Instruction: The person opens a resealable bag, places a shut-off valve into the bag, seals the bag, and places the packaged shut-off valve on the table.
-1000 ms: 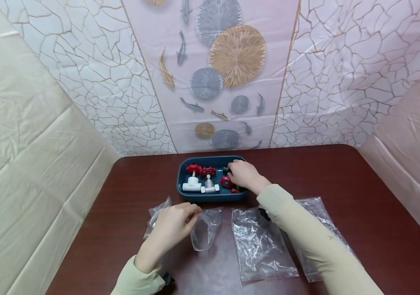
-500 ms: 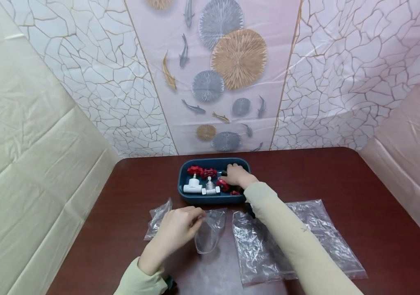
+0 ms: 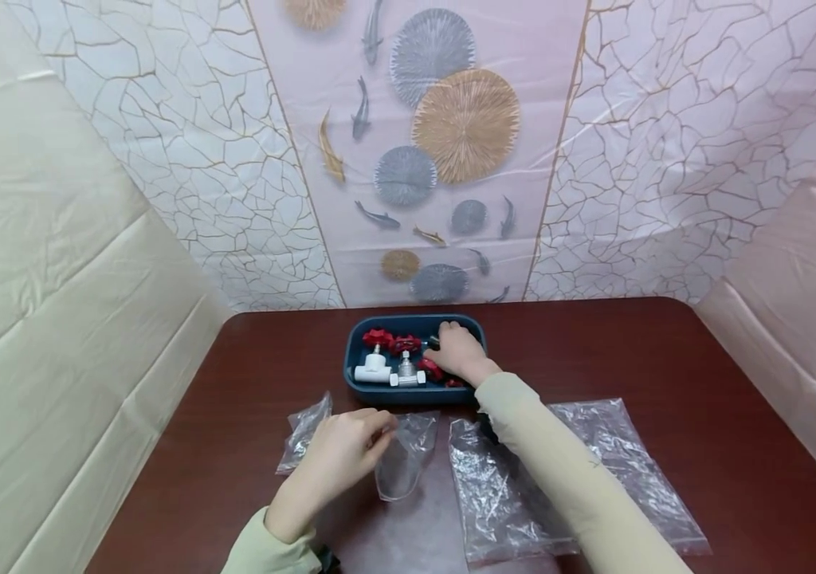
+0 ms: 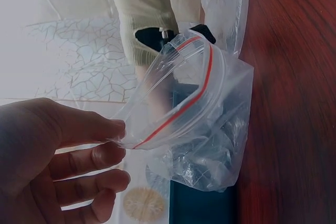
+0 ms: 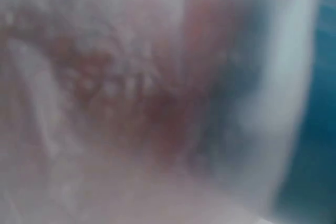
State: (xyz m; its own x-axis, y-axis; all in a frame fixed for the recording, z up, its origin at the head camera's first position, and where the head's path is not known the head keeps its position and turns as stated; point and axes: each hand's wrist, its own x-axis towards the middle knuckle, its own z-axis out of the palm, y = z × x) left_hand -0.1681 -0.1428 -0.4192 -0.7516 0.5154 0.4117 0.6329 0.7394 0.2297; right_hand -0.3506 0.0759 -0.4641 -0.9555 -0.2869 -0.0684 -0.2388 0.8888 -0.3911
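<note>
My left hand [image 3: 351,442] pinches the rim of a clear zip bag [image 4: 210,114] between thumb and forefinger; its mouth, edged with a red line, gapes. My right hand [image 3: 458,351] reaches into the right side of a blue tray [image 3: 379,395]. Its thumb and fingers lie around a dark piece [image 3: 433,342]; whether they grip it is hidden. Inside the tray are a white tee-shaped valve [image 3: 374,368], a metal valve [image 3: 407,373], a red handwheel [image 3: 377,337] and more red-handled parts. The right wrist view is too blurred to make out the fingers.
Two flat clear plastic bags [image 3: 490,494] lie on the dark red table [image 3: 186,478] beneath the right forearm. A crumpled clear bag [image 3: 305,430] lies left of the left hand. Patterned cloth [image 3: 408,287] stands behind the tray.
My right hand has moved slightly left and lower within the tray, its forearm swinging left over the flat bags. My left hand keeps its hold on the zip bag. The head view has tilted slightly up.
</note>
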